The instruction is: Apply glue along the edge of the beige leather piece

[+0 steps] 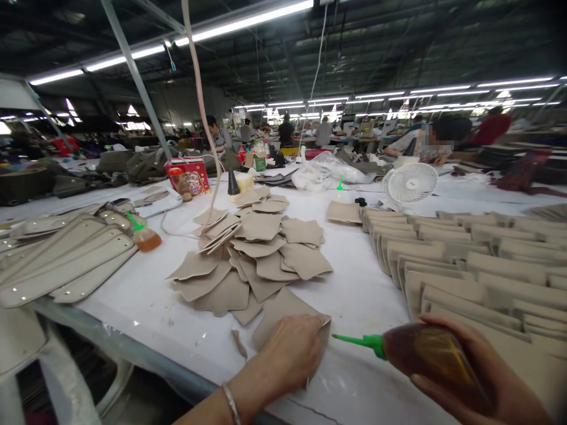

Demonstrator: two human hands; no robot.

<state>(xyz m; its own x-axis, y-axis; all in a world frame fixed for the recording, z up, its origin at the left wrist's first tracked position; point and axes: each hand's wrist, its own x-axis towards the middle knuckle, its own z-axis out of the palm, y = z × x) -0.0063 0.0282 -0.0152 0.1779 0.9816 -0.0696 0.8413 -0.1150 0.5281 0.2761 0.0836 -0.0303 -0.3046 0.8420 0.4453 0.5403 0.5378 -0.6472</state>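
Note:
My left hand (290,348), with a bangle at the wrist, is closed on a beige leather-like piece (283,310) near the table's front edge, fingers curled by its right edge. In my right hand (496,372) is a squeeze glue bottle (429,351) of amber liquid, tipped on its side. Its thin green nozzle points left, just short of the piece and apart from it. Beyond my left hand lies a loose heap of similar beige pieces (259,262). A small beige strip (239,343) rests left of the held piece.
Folded beige pieces (478,283) stand in rows at right. Pale studded panels (80,260) and another glue bottle (147,239) lie left. Farther back are a red box (188,177), a black cone (233,183), a white fan (411,183) and plastic wrap (316,171). Several people work beyond.

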